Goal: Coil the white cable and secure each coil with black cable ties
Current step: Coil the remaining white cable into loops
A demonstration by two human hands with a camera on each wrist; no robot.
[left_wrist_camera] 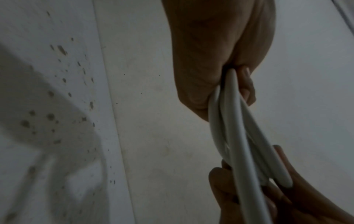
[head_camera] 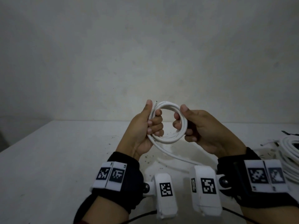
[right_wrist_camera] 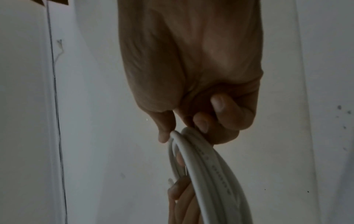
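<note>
While a small coil (head_camera: 168, 122) of the white cable (head_camera: 176, 156) is held up above the desk (head_camera: 56, 159), the work looks to be mid-winding, not yet at the tying stage. Left hand (head_camera: 145, 126) grips the coil's left side, fingers (head_camera: 155, 125) curled through the ring, thumb laid up along the outside. Right hand (head_camera: 199, 130) grips the right side, fingers hooked through from within, thumb pressed on top. Several turns are gathered; the wrist views show them bunched but a bit splayed between the two hands. A loose run of cable trails from the coil's lower edge down onto the desk toward the right, so more is likely left to wind. No black tie sits on this coil. At the right edge lies a larger bundle of white cable (head_camera: 289, 152), with something dark beside it, too small to identify.
</note>
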